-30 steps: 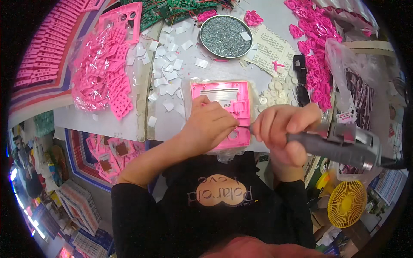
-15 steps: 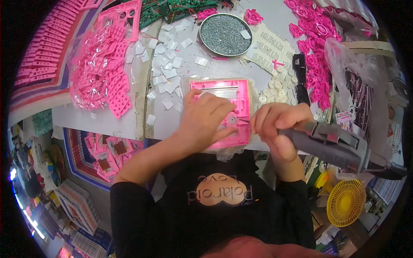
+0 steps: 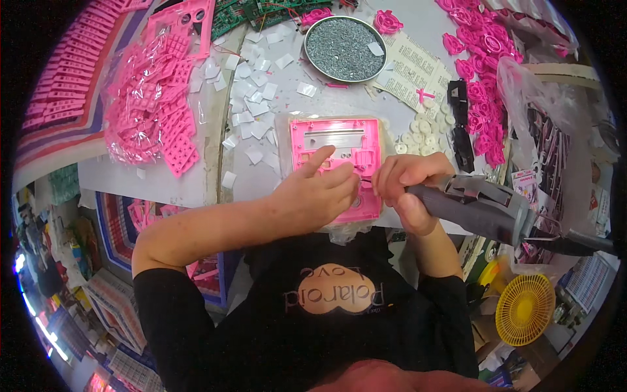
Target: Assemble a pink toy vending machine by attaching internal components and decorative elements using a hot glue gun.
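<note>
The pink casing (image 3: 366, 160) by the worktop's (image 3: 251, 186) near edge looks light, stiff — best held by its rim (image 3: 336, 120). The right hand (image 3: 418, 186) grips a grey driver (image 3: 480, 212); the left hand (image 3: 313, 196) — cannot tell.

Left hand (image 3: 319, 195) over pink plastic housing (image 3: 373, 140) on bench (image 3: 256, 188); right hand (image 3: 413, 186) grips grey power driver (image 3: 475, 212), nose toward housing. Beyond: round tin (image 3: 346, 80) of small metal pieces (image 3: 339, 47), white squares (image 3: 258, 108) scattered to its left

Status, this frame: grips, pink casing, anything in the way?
Right grip around grey electric screwdriver, aimed at pink casing. Left grip over casing, hiding part of it. White discs lie just beyond, right.
</note>
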`<action>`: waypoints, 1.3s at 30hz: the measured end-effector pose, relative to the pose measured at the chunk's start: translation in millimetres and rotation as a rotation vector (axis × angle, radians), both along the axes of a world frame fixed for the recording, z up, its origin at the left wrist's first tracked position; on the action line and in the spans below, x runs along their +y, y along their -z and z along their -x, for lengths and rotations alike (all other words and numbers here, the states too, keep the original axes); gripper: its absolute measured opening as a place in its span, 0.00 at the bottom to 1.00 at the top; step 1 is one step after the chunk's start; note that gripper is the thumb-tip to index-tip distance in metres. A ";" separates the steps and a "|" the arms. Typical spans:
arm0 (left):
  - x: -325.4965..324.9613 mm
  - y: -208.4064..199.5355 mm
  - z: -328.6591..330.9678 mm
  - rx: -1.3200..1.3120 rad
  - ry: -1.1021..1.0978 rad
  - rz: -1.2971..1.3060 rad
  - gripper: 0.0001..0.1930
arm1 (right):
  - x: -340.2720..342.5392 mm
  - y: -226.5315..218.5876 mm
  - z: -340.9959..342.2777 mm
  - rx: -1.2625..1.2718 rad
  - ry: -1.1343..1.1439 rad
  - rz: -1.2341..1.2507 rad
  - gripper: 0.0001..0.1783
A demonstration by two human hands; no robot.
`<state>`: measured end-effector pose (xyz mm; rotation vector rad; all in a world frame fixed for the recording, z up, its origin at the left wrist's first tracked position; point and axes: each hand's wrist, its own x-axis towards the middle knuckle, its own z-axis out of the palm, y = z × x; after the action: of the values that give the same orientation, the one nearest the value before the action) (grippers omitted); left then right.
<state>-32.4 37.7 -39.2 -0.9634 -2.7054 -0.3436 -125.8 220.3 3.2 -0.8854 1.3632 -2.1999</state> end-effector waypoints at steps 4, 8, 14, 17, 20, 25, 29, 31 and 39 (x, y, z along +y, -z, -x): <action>-3.9 -5.3 -0.9 -0.054 0.000 0.034 0.14 | 7.3 1.2 9.8 0.031 -0.145 0.074 0.14; -9.4 -11.0 7.4 -0.136 0.037 0.013 0.17 | 9.9 -3.9 12.9 0.042 -0.117 0.074 0.14; 1.2 -9.8 -4.9 -0.146 -0.048 0.093 0.24 | 21.6 -10.0 17.0 0.026 -0.080 0.091 0.15; -2.2 -10.1 -5.1 -0.180 -0.039 0.062 0.25 | 29.5 -10.9 21.8 0.037 -0.053 0.091 0.16; 1.3 -10.4 -6.4 -0.169 -0.060 0.073 0.26 | 32.3 -14.5 28.3 0.046 -0.034 0.125 0.17; 9.0 -10.3 -10.2 -0.199 -0.118 0.065 0.26 | 40.7 -16.2 40.9 0.086 -0.014 0.142 0.18; 6.6 -9.0 -7.1 -0.208 -0.104 0.042 0.26 | 36.1 -23.4 37.0 0.066 0.135 0.035 0.19; 5.6 -9.5 -6.3 -0.204 -0.096 0.051 0.26 | 36.4 -24.8 38.5 0.056 0.118 0.044 0.19; 3.2 -7.1 -6.3 -0.220 -0.088 0.020 0.26 | 32.9 -20.9 35.5 0.049 0.133 0.038 0.18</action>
<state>-26.1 40.9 -32.1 -0.8541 -2.9437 -0.4295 -161.3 253.1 24.0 -0.8908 1.4457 -2.3249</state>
